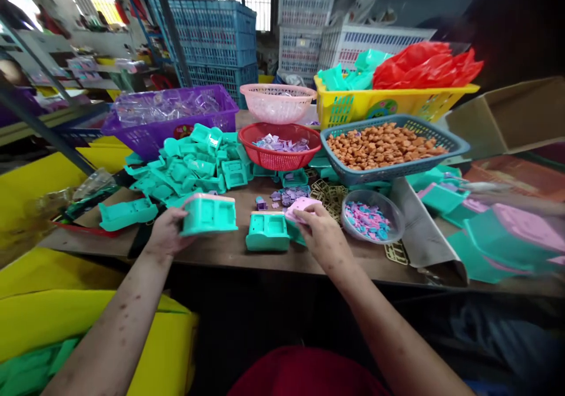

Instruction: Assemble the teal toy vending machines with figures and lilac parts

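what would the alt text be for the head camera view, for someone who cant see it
A person's left hand holds a teal plastic box with a pink top, while the right hand holds a pink piece next to a second teal box on a brown worktable. Behind lie a pile of teal parts and baskets of small pieces.

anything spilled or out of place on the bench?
Mostly orderly. A few small purple pieces lie loose on the table in front of the red basket holding the same parts. The teal shells are heaped loose, not binned.
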Tool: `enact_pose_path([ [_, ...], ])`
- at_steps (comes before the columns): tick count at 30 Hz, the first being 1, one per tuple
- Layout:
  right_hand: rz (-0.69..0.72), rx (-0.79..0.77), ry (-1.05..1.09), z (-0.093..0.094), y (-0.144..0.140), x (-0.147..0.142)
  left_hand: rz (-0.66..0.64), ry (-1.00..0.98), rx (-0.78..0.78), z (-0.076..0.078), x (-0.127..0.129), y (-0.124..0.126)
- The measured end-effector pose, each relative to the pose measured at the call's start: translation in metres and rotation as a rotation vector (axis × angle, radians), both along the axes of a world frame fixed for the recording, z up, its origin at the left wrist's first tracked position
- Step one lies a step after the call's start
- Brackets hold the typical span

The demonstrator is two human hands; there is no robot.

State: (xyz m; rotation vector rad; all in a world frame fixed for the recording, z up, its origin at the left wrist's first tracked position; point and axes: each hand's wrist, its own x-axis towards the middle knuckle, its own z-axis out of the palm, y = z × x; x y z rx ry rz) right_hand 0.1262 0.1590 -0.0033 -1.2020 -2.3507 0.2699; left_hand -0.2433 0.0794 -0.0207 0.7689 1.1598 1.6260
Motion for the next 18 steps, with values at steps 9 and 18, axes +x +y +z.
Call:
enact_pose_path([
  [9,0.032,-0.087,-0.236,0.029,0.041,-0.034,0.123,0.520,-0.073,0.000,0.000,0.015],
  [18,-0.014,0.035,0.119,0.009,0.040,-0.003,-0.314,1.499,-0.118,0.012,0.005,-0.023],
])
